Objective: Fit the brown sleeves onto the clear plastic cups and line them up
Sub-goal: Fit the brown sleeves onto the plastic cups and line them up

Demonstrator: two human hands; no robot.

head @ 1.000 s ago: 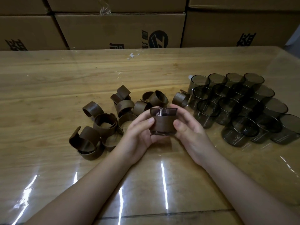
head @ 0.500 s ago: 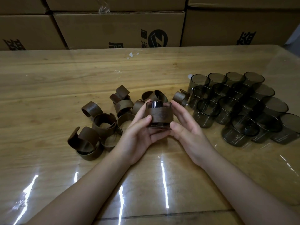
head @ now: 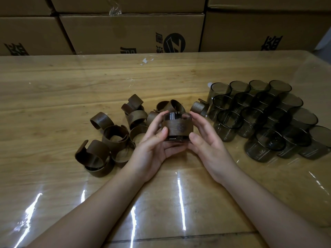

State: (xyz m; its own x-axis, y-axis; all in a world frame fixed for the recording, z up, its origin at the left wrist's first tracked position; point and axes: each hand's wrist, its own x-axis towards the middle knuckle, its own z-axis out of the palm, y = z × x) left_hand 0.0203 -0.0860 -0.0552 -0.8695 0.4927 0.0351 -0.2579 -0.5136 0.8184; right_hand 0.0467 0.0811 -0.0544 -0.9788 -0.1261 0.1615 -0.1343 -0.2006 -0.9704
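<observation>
A smoky clear cup (head: 177, 116) wrapped in a brown sleeve (head: 177, 128) is held above the counter (head: 53, 83), in front of the pile of loose sleeves (head: 114, 135). The sleeve is a dark wood-grained band with a faint round mark on its face; it covers the cup's middle and leaves a strip of clear wall showing at the rim and a thinner one at the base. The cup stands upright, its mouth up and its axis vertical.

The left hand (head: 152, 145) clamps the cup from its left side, thumb on the sleeve's front and fingers curled behind and beneath. The right hand (head: 207, 144) holds the cup from its right side, thumb on the lower edge of the sleeve and fingers reaching round the back near the rim.

The loose sleeves lie left of and behind the held cup, tumbled on their sides and overlapping; about fourteen can be made out, though the overlap makes the count uncertain. One further sleeve (head: 198, 108) lies just right of the held cup.

The bare cups (head: 258, 119) stand upright to the right of the held cup, packed close in slanting rows, about sixteen in all. Cardboard boxes (head: 132, 33) are stacked beyond the counter's far edge.
</observation>
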